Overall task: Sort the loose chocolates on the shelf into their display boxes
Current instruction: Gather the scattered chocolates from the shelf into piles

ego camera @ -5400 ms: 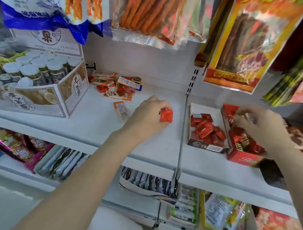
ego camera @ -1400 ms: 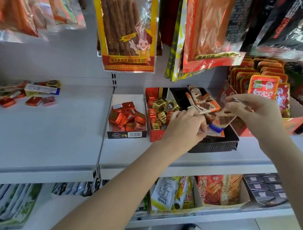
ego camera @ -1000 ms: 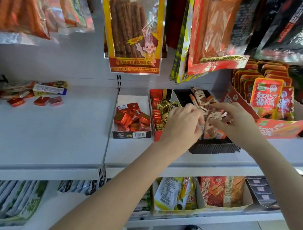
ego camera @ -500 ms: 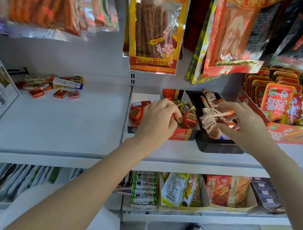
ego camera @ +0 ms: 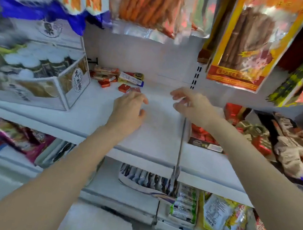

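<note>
Setting: a shop, snack aisle. White metal shelves (ego camera: 156, 134) in tiers, slotted upright at the far wall. Snack bags (ego camera: 245, 42) hang in rows above. Display boxes (ego camera: 206, 142) of wrapped sweets at right; carton of jars (ego camera: 37, 74) at left.

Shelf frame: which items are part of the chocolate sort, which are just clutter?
Job:
- loose chocolates piled at the shelf's back
- box of red squares
- red display box
- left hand, empty, nearest the pile
- right hand, empty

Clutter:
- jar carton
- hanging snack packs
- lower-shelf packets
</note>
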`<state>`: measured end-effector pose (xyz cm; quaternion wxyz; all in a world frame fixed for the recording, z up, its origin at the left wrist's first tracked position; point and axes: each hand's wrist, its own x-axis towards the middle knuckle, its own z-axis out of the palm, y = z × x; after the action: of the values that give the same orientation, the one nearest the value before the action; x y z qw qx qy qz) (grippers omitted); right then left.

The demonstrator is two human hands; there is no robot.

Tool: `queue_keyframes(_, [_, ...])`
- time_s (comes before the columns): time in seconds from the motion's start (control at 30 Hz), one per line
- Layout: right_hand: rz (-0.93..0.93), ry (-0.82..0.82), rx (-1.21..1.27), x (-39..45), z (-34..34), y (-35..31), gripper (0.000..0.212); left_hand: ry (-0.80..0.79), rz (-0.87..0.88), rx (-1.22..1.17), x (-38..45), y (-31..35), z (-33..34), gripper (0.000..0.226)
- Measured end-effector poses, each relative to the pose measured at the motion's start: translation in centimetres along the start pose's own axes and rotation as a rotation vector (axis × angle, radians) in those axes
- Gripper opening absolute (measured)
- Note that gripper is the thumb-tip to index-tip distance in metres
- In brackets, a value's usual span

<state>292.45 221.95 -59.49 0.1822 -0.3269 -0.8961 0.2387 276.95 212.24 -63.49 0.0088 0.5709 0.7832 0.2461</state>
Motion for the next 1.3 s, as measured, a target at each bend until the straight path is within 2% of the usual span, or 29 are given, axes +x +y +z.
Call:
queue_keyframes(0.13, [-0.039, -0.152, -0.099, 7.5, 5.0, -2.0, 0.048, 0.037, -0.160, 0.061, 0.9, -6.7, -0.9, 0.038])
queue_keyframes(0.3, [-0.056, -0.134, -0.182, 14.9, 10.4, -1.7, 0.050, 0.102, -0.129, 0.147, 4.5, -11.6, -0.4, 0.054])
queue_keyframes(0.47, [-0.006, -0.194, -0.223, 17.8, 12.4, -1.3, 0.068, -0.018, -0.151, 0.157, 8.8, -13.9, 1.2, 0.073])
queue_keyframes(0.6, [-0.008, -0.162, -0.207, 17.5, 12.9, -0.6, 0.067, -0.087, -0.202, 0.090, 10.0, -13.9, 1.3, 0.071])
queue_keyframes(0.73, [-0.104, -0.118, -0.156, 15.1, 12.3, 0.5, 0.091, -0.065, -0.114, 0.066, 8.0, -13.1, 0.2, 0.050])
queue_keyframes(0.8, [-0.110, -0.058, -0.121, 12.9, 11.9, 0.5, 0.079, -0.064, -0.040, 0.025, 6.5, -12.4, -0.2, 0.041])
queue_keyframes(0.9, [-0.122, 0.055, -0.077, 9.3, 11.2, 0.0, 0.041, -0.094, 0.050, -0.065, 4.2, -10.7, -0.5, 0.033])
queue_keyframes(1.0, [-0.174, 0.120, -0.030, 6.1, 10.9, -0.3, 0.029, -0.115, 0.086, -0.143, 2.0, -8.6, -0.8, 0.030])
queue_keyframes(1.1, [-0.098, 0.148, 0.070, 4.0, 10.5, -0.5, 0.024, -0.127, 0.067, -0.229, 0.1, -6.8, -1.2, 0.037])
queue_keyframes(1.17, [0.010, 0.187, 0.262, 3.2, 9.8, -1.0, 0.020, -0.131, 0.059, -0.267, -0.9, -6.0, -1.3, 0.037])
queue_keyframes(1.3, [0.238, 0.278, 0.867, 2.0, 7.2, -2.4, 0.017, -0.044, -0.018, -0.373, -2.1, -4.2, -1.5, 0.021])
